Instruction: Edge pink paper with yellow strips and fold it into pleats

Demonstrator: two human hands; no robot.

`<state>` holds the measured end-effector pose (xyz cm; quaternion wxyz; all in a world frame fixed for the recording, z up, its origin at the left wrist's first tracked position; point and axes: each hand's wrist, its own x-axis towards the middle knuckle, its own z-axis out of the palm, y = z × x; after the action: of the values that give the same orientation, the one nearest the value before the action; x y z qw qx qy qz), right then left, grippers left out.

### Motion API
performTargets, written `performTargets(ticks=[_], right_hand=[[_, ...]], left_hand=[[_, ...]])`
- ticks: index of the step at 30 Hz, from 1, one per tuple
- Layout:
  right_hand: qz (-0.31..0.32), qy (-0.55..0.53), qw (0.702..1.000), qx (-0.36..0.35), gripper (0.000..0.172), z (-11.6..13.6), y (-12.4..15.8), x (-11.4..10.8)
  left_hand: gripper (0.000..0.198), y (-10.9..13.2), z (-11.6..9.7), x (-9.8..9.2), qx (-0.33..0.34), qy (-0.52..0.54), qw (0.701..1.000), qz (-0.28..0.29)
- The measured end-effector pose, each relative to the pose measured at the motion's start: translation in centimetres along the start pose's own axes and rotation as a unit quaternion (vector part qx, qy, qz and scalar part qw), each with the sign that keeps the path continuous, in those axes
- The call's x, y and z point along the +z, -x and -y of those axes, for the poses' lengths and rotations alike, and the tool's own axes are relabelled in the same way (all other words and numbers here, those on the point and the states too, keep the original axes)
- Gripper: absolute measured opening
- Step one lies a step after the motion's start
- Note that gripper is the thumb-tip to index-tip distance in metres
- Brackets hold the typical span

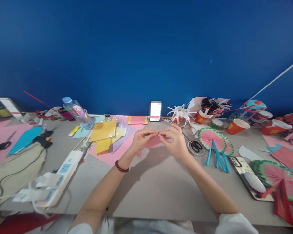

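My left hand and my right hand meet above the middle of the table, fingertips pinched together. Between them is a small reddish-pink piece, mostly covered by the fingers and too small to name surely. Under and behind the hands lie sheets of pink paper. Just right of my right hand, black-handled scissors rest on a roll of clear tape. Watermelon-patterned paper fans with blue handles lie farther right.
A phone leans against the blue wall. On the left are a power strip, yellow paper packs and a tilted plastic bottle. To the right stand red paper cups, a phone with a white mouse on it, and another fan.
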<state>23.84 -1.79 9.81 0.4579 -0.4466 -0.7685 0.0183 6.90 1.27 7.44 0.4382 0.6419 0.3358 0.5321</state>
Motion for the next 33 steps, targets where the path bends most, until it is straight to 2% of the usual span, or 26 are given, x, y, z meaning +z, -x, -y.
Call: performTargets(ticks=[12, 19, 23, 29, 33], right_hand=[[0.024, -0.024, 0.999, 0.033, 0.014, 0.41, -0.14, -0.3], [0.016, -0.023, 0.998, 0.052, 0.011, 0.04, -0.22, -0.49], [0.029, -0.046, 0.997, 0.05, 0.009, 0.03, -0.29, -0.7], [-0.017, -0.036, 0.999, 0.036, 0.013, 0.16, -0.27, -0.75], [-0.015, -0.03, 0.999, 0.01, 0.011, 0.17, -0.17, -0.49]], left_hand=[[0.018, 0.36, -0.51, 0.32, -0.04, 0.009, 0.999, -0.022], [0.02, 0.48, -0.65, 0.55, -0.037, -0.017, 0.998, -0.038], [0.023, 0.45, -1.01, 0.43, -0.029, -0.026, 0.999, -0.018], [0.021, 0.34, -0.9, 0.19, -0.012, -0.02, 1.0, 0.001], [0.018, 0.29, -0.77, 0.15, 0.005, -0.015, 1.0, 0.005]])
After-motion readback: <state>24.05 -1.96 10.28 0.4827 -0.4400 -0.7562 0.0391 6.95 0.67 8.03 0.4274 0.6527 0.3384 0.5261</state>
